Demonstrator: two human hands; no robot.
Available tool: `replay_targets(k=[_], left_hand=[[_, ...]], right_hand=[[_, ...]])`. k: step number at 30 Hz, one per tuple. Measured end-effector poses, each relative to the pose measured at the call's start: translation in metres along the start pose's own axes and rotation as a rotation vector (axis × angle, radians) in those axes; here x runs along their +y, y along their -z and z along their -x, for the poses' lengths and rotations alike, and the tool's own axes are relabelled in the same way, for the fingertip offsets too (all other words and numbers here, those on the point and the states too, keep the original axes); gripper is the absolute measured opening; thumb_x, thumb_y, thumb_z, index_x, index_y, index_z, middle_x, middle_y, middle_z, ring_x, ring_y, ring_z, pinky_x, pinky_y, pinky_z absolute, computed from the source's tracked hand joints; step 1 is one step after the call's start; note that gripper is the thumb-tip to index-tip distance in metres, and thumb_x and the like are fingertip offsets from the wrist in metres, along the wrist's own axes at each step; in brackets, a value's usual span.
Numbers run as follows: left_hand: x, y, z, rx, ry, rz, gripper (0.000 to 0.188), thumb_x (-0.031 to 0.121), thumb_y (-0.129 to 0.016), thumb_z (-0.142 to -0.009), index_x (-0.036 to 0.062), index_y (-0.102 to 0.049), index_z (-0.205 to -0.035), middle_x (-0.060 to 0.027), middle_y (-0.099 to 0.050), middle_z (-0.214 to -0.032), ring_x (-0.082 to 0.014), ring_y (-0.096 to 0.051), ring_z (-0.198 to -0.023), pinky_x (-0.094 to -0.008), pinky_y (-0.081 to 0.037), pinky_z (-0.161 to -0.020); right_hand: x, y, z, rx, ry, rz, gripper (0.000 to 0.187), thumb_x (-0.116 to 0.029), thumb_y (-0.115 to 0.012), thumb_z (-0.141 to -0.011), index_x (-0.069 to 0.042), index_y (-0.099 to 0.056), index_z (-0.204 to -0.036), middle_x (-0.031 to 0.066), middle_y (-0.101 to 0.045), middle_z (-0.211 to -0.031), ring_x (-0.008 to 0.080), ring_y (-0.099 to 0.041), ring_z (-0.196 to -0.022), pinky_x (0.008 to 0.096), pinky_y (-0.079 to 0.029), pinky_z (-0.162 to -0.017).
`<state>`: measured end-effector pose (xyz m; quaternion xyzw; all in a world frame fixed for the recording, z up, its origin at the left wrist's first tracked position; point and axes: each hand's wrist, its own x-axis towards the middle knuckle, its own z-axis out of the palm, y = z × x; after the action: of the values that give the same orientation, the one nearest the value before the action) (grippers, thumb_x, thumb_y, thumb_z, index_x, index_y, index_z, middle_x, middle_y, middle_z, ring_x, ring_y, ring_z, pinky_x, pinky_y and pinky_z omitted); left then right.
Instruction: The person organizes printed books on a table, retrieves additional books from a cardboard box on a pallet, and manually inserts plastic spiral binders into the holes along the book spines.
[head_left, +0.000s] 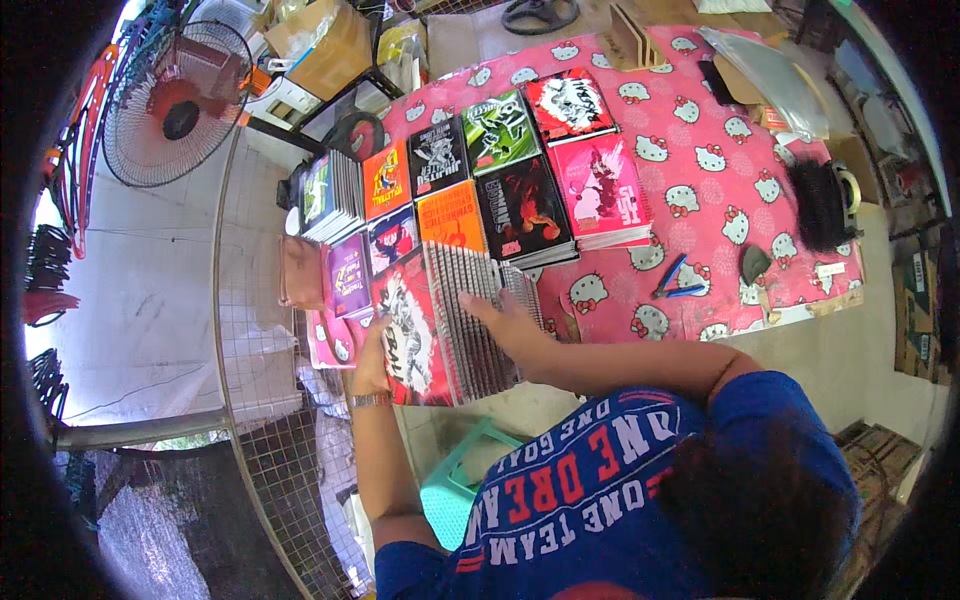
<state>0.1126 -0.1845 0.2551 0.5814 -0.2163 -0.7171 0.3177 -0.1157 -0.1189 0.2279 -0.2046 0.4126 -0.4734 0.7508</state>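
A thick stack of spiral-bound notebooks (410, 335) is held tilted at the table's near edge, a red and white cover facing left and the wire bindings facing up. My left hand (372, 358) grips the cover side, its thumb at the edge and the other fingers mostly hidden. Across the bindings lies my right hand (508, 325), pressing on the stack from the right. Just beyond are piles of notebooks with orange (450, 220), black (525, 208), pink (602, 185), green (498, 130) and purple (347, 275) covers.
Pink cloth with cat heads (710, 158) covers the table. Blue-handled pliers (680, 280) lie right of the piles, near a black brush (820, 205). A brown pouch (300, 272) sits at the left edge. A fan (180, 115) stands far left; a teal stool (455, 500) is below.
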Motion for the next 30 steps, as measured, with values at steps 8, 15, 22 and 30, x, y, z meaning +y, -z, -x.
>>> replay_targets(k=[8,15,22,30], left_hand=[[-0.003,-0.042,0.011,0.064,-0.067,-0.088,0.022,0.024,-0.057,-0.080,0.0058,-0.061,-0.092,-0.0075,-0.068,-0.086,-0.0201,-0.067,-0.074,-0.0340,-0.056,-0.067],[0.041,-0.166,-0.034,0.065,-0.282,-0.164,0.029,0.025,-0.059,-0.077,0.0048,-0.062,-0.098,-0.0075,-0.067,-0.089,-0.0213,-0.066,-0.077,-0.0331,-0.054,-0.071],[0.101,-0.284,-0.204,-0.265,-0.367,-0.171,0.015,0.021,-0.062,-0.076,0.0084,-0.059,-0.084,-0.0028,-0.062,-0.079,-0.0183,-0.062,-0.070,-0.0336,-0.053,-0.066],[0.086,-0.318,-0.349,-0.325,-0.145,-0.112,0.029,0.018,-0.063,-0.075,0.0034,-0.060,-0.100,-0.0085,-0.067,-0.090,-0.0231,-0.065,-0.078,-0.0385,-0.055,-0.075]], right_hand=[[-0.003,0.023,-0.021,0.130,-0.097,0.390,0.127,-0.056,-0.077,-0.059,0.016,-0.011,-0.139,0.0355,-0.036,-0.136,0.0412,-0.039,-0.129,0.0414,-0.033,-0.106],[-0.120,0.098,-0.057,0.001,0.220,0.076,0.116,-0.032,-0.084,-0.058,0.010,-0.014,-0.141,0.0247,-0.046,-0.131,0.0323,-0.051,-0.116,0.0403,-0.040,-0.100],[-0.244,0.207,-0.147,-0.051,0.303,-0.116,0.077,-0.016,-0.076,-0.067,0.003,-0.036,-0.131,0.0185,-0.059,-0.111,0.0283,-0.063,-0.096,0.0447,-0.053,-0.085],[-0.255,0.297,-0.237,-0.105,-0.041,-0.035,0.048,-0.033,-0.067,-0.078,-0.002,-0.056,-0.114,0.0112,-0.066,-0.106,0.0216,-0.066,-0.090,0.0366,-0.053,-0.086]])
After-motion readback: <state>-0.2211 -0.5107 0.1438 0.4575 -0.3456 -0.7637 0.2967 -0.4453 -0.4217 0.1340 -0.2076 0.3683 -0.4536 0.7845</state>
